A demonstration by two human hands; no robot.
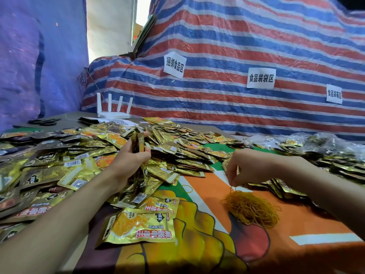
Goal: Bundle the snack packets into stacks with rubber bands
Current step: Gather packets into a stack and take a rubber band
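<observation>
My left hand (pixel 130 157) grips an upright stack of gold snack packets (pixel 139 145) over the big loose heap of packets (pixel 65 155) covering the left and middle of the table. My right hand (pixel 248 167) reaches down at the right and pinches a yellow rubber band (pixel 234 187) rising from the pile of rubber bands (pixel 251 208) on the orange cloth. Two loose packets (pixel 142 226) lie face up near the front. A single rubber band (pixel 186 188) lies on the cloth between my hands.
Bundled packets and clear bags (pixel 316 153) crowd the right side. A white router (pixel 114 107) and black scissors (pixel 43 122) sit at the back left. A striped tarp (pixel 237 46) with paper labels rises behind the table. The printed orange cloth (pixel 296 254) covers the front.
</observation>
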